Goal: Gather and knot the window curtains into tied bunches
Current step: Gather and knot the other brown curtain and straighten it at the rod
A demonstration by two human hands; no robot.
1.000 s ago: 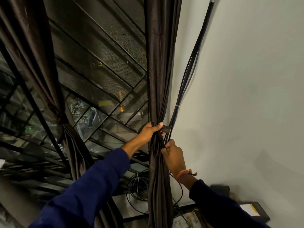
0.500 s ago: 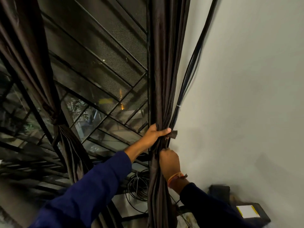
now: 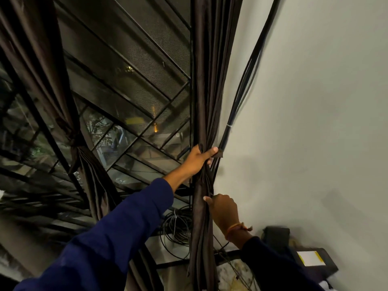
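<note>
Pale wall [image 3: 315, 122] fills the right side, meeting a dark window grille [image 3: 130, 85] backed with mesh on the left. No writing can be read; a white and yellow label [image 3: 309, 258] on a dark box [image 3: 319, 267] at the lower right is too small to make out. Little room is left at the corner, where the right curtain [image 3: 210, 70] hangs just beside the wall and a bundle of black cables [image 3: 247, 76]. This dark brown, pleated curtain is gathered into a narrow column. It is gripped at its pinched waist by the left hand [image 3: 199, 158], and lower down by the right hand [image 3: 222, 208], whose fingers are curled into the folds. The left curtain [image 3: 42, 70] is already knotted [image 3: 73, 137] against the grille. A coil of wire [image 3: 176, 229] lies on the sill [image 3: 165, 253].
</note>
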